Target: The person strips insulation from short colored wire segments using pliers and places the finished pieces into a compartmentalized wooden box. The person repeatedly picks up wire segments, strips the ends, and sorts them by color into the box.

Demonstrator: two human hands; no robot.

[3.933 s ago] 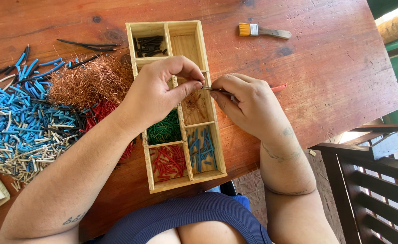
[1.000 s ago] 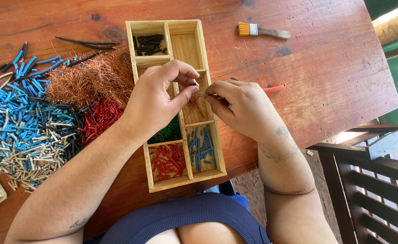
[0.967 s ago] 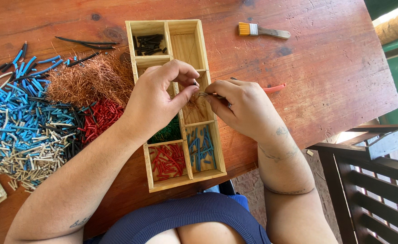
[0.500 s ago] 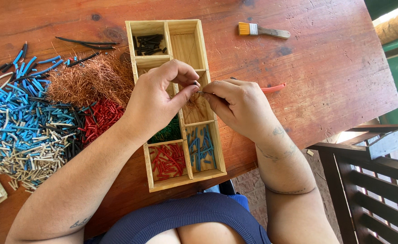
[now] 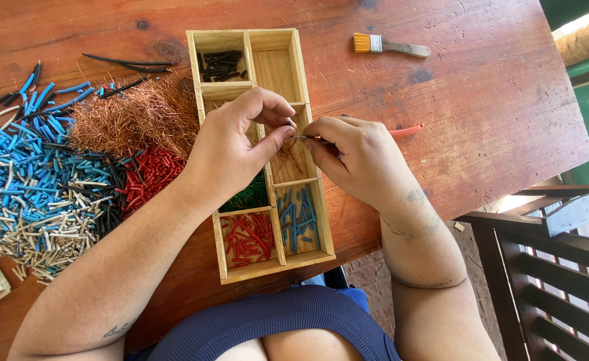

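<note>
Pinching a thin wire piece [image 5: 299, 136] between them over the wooden divided tray [image 5: 306, 67], the left hand [image 5: 238, 144] and right hand [image 5: 351, 157] work close together, several compartments already holding sorted bits while a large mixed pile [image 5: 34, 180] remains on the tabletop [image 5: 495, 100].

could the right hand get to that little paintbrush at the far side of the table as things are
Probably yes. The right hand pinches a small piece over the wooden tray, and only bare table lies between it and the paintbrush.
</note>
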